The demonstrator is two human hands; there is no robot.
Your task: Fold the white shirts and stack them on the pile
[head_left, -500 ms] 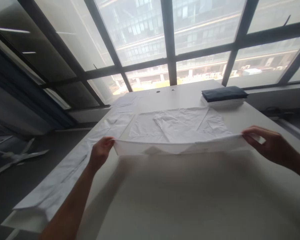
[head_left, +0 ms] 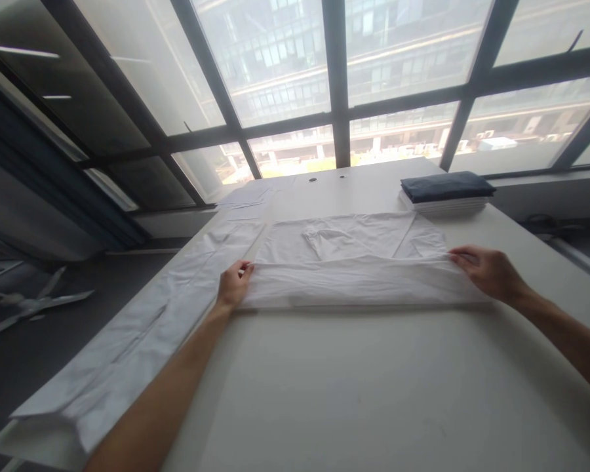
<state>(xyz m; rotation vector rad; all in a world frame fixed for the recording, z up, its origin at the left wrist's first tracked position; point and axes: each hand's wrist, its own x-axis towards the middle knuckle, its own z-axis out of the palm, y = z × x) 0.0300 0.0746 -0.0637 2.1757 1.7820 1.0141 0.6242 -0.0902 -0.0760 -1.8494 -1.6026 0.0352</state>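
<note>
A white shirt (head_left: 354, 262) lies flat on the white table (head_left: 354, 393), its near edge folded up over the middle. My left hand (head_left: 233, 285) pinches the left corner of that folded edge. My right hand (head_left: 486, 272) grips the right corner, fingers closed on the cloth and resting low on the table.
More white cloth (head_left: 128, 354) trails along the table's left edge and hangs off the near corner. A stack of folded garments (head_left: 445, 192), dark blue on top, sits at the back right. Big windows (head_left: 334, 78) rise behind the table. The floor drops away on the left.
Both hands have carried the shirt's near edge forward and laid it down over the shirt, which was lifted off the table before.
</note>
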